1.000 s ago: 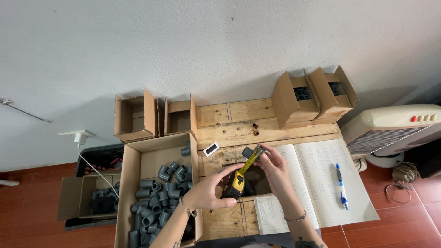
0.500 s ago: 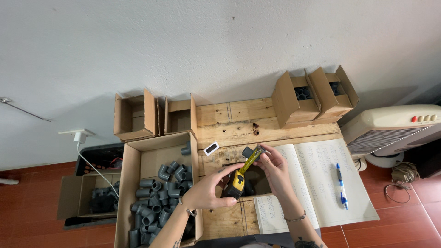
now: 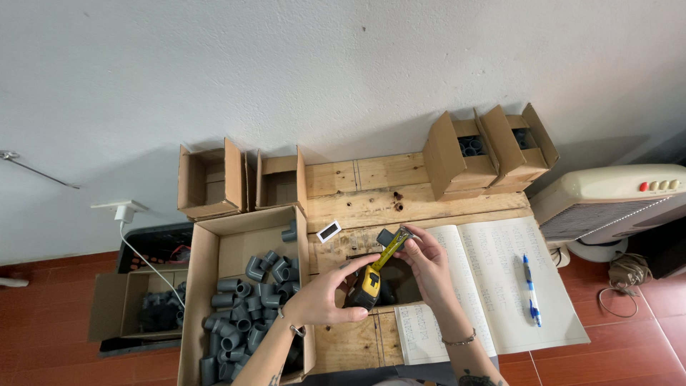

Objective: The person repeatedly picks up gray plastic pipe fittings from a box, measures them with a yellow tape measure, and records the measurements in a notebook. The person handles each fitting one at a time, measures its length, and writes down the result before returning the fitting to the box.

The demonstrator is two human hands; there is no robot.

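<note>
Wooden table [image 3: 357, 187]: one tape measure [image 3: 371, 281], four small boxes [image 3: 209, 179].

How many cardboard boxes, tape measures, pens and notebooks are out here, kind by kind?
Cardboard boxes: 6 (one large box of grey pipe elbows, two small behind it, two at the table's far right, one on the floor)
Tape measures: 1, held in the left hand
Pens: 1
Notebooks: 1
Total: 9

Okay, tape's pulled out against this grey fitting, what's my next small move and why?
Probably level the yellow tape flat across the grey fitting. The right hand pinches its tip there, but the blade slants down to the tape measure in the left hand.
</note>
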